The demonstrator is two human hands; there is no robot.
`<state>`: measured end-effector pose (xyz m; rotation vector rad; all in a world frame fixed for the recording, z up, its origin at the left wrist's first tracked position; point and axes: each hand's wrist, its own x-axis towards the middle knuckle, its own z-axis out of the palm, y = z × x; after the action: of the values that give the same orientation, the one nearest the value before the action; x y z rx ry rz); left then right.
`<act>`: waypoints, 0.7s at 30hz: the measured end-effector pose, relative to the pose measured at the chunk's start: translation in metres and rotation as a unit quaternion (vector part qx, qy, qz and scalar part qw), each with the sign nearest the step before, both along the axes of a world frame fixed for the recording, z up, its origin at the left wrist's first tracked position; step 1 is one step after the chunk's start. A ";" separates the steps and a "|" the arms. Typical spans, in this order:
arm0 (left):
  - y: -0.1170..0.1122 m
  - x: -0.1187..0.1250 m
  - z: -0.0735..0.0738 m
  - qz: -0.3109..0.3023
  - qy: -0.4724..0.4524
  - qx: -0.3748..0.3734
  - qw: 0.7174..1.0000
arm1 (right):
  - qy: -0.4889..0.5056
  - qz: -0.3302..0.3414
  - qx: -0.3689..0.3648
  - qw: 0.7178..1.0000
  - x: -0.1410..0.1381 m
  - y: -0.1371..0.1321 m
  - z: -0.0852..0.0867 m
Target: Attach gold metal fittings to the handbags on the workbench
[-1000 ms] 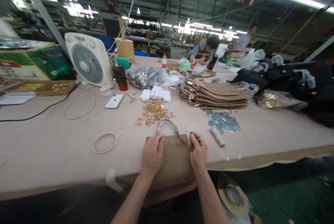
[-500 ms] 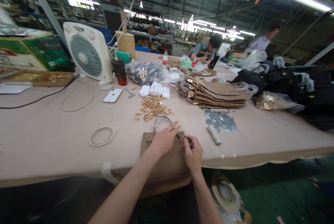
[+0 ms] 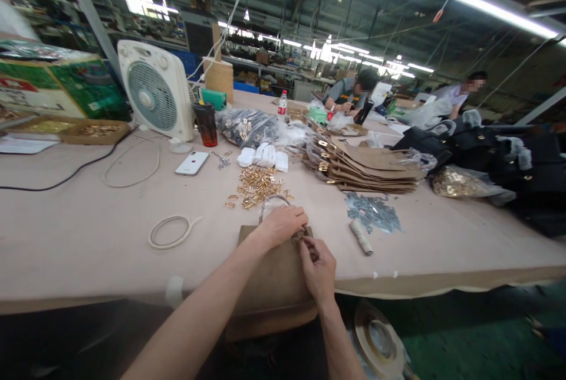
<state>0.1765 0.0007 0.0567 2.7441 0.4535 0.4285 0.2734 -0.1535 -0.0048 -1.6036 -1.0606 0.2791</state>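
A flat brown bag [image 3: 269,274] with a wrapped grey handle [image 3: 270,204] lies at the near table edge, partly hanging over it. My left hand [image 3: 279,225] is curled over the bag's top edge at the handle base. My right hand [image 3: 316,269] pinches a small gold metal fitting [image 3: 303,239] against the bag's top right corner, just beside the left fingers. A loose pile of gold fittings [image 3: 259,186] lies just beyond the handle.
A stack of brown bags [image 3: 367,164], grey metal bits [image 3: 372,212], a small roll [image 3: 361,236], a white loop [image 3: 170,232], a phone [image 3: 191,163], a dark cup [image 3: 206,124] and a fan [image 3: 155,89] sit on the table. Two people work at the far end. A tape roll [image 3: 375,338] lies below.
My left hand slid from the bag's left side across to the handle base and curled there. My right hand brought the gold fitting inward to the bag's top edge.
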 end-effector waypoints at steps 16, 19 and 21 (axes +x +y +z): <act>-0.041 -0.016 -0.033 0.205 -0.179 -0.220 0.937 | 0.057 -0.075 -0.065 0.993 0.021 0.015 -0.007; -0.046 -0.027 -0.032 0.209 -0.072 -0.123 0.967 | 0.127 -0.042 -0.091 0.987 0.031 0.016 -0.006; -0.048 -0.029 -0.029 0.217 -0.015 -0.080 0.973 | 0.156 -0.013 -0.091 0.983 0.036 0.014 -0.004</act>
<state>0.1474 -0.0469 0.0275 2.4707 1.0391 0.5117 0.3092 -0.1394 -0.0091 -1.6684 -0.7889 0.6035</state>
